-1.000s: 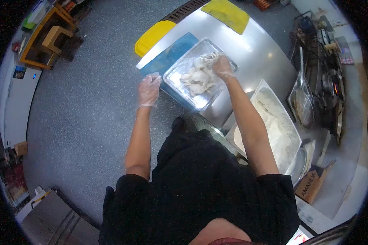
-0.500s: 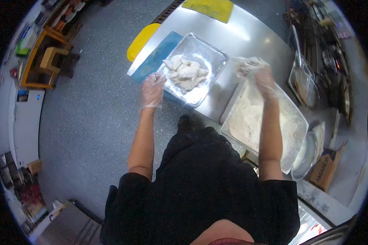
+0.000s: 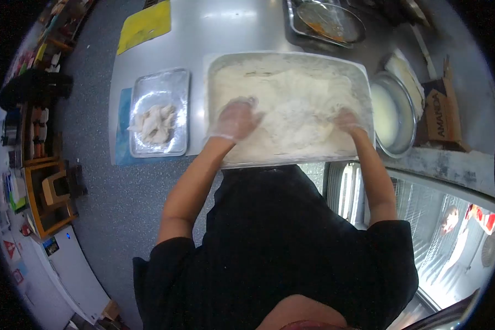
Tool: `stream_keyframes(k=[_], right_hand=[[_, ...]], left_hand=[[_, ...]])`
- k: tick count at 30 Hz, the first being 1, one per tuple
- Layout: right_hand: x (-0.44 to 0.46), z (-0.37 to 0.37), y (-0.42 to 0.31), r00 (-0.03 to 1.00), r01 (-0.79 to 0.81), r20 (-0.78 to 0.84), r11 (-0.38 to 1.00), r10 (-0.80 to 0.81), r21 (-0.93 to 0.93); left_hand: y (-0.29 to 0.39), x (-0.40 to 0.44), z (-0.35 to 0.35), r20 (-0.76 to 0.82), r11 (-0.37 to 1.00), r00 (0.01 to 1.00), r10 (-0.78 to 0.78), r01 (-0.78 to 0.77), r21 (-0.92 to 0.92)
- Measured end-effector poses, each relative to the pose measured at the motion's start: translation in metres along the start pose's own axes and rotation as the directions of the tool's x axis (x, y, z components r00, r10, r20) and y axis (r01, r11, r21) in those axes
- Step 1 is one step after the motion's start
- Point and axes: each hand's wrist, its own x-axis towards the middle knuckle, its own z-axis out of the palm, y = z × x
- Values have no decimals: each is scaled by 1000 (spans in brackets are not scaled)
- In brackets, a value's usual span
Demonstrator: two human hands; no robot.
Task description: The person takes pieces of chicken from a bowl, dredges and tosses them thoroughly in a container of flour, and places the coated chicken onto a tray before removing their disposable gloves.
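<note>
A large rectangular metal pan (image 3: 217, 63) holds a deep bed of pale flour (image 3: 291, 82). My left hand (image 3: 236, 120), in a clear plastic glove, is over the left part of the flour; it is blurred, but thumb and fingers look apart and nothing shows in them. At the right side of the pan, my right hand (image 3: 346, 119) is down in the flour, its fingers covered and hidden. Left of the pan, a smaller metal tray (image 3: 182, 93) holds several flour-coated pieces (image 3: 155, 124) that look like raw chicken.
The tray rests on a blue board (image 3: 124, 124) on the steel table (image 3: 214, 33). A yellow board (image 3: 144, 26) lies at the far left. A metal bowl of pale liquid (image 3: 388, 113) and an AMANDA cardboard box (image 3: 440, 115) stand right. Behind is a tray with a round strainer (image 3: 333, 23).
My body has turned toward the flour pan. My left hand has left the small tray for the flour; my right hand, raised and caked with flour before, is now down in the pan.
</note>
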Motion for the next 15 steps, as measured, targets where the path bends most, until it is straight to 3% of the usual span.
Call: stream_keyframes(k=[1, 2, 3, 4, 5, 6, 7, 8, 9, 10, 11, 12, 13, 14, 15], right_hand=[[13, 32, 14, 959, 250, 167, 961, -228, -123], [17, 47, 26, 840, 499, 348, 844, -416, -195], [6, 41, 21, 842, 495, 345, 849, -415, -184], [-7, 38, 9, 857, 322, 266, 861, -441, 393], [-25, 20, -14, 887, 77, 189, 537, -421, 840], [-54, -30, -47, 886, 16, 181, 420, -426, 907], [-76, -83, -76, 886, -44, 173, 295, -430, 955], [-76, -102, -88, 885, -42, 168, 284, -434, 958], [-75, -115, -96, 869, -209, 325, 318, -373, 925], [-71, -119, -96, 824, -371, 475, 341, -307, 864], [-55, -98, -92, 824, -369, 472, 334, -313, 867], [-31, -64, -89, 804, -200, 441, 517, -399, 832], [-17, -44, -87, 767, -5, 424, 656, -482, 755], [-17, -47, -88, 766, -3, 420, 650, -487, 760], [-17, -51, -91, 743, 480, 320, 802, -587, 356]], left_hand=[[14, 11, 6, 8, 1000, 1000, 12, -12, 5], [27, 20, 10, 255, 997, 964, -81, 76, 30], [38, 28, 14, 482, 984, 858, -178, 159, 81], [34, 37, 40, 486, 984, 856, -179, 154, 91], [22, 46, 86, 573, 998, 819, 4, -35, 44], [17, 50, 112, 647, 976, 741, 179, -216, -23], [27, 51, 108, 653, 976, 738, 173, -216, -14], [43, 51, 98, 611, 998, 790, -47, 61, -2], [53, 52, 93, 563, 943, 780, -272, 334, -7], [55, 55, 98, 562, 943, 779, -277, 334, 2], [54, 59, 107, 543, 929, 805, -240, 352, -112], [55, 61, 112, 518, 903, 830, -205, 364, -226], [59, 62, 111, 519, 905, 829, -210, 366, -218], [61, 62, 108, 458, 906, 867, -196, 338, -253], [63, 60, 106, 395, 908, 900, -182, 309, -284]])
